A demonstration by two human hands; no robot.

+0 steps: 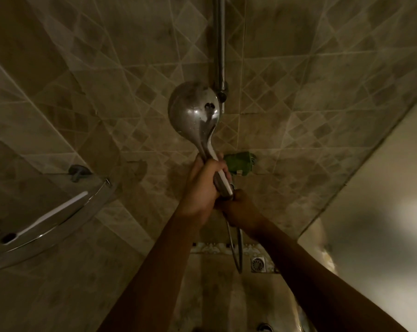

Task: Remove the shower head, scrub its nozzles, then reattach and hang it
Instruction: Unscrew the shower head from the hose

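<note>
The chrome shower head (193, 110) is held upright in front of the tiled wall, its rounded back toward me and its nozzles hidden. My left hand (202, 188) is wrapped around the handle. My right hand (238, 209) is closed just below it, at the handle's bottom end where the hose joins. The metal hose (237, 250) loops down from under my right hand. Behind the head, the vertical chrome rail (220, 44) ends in a bracket (221, 93).
A green object (241, 162) sits on a small wall holder just right of my left hand. A curved glass corner shelf with a chrome rim (58, 219) is at the left. A square floor drain (258, 263) lies below.
</note>
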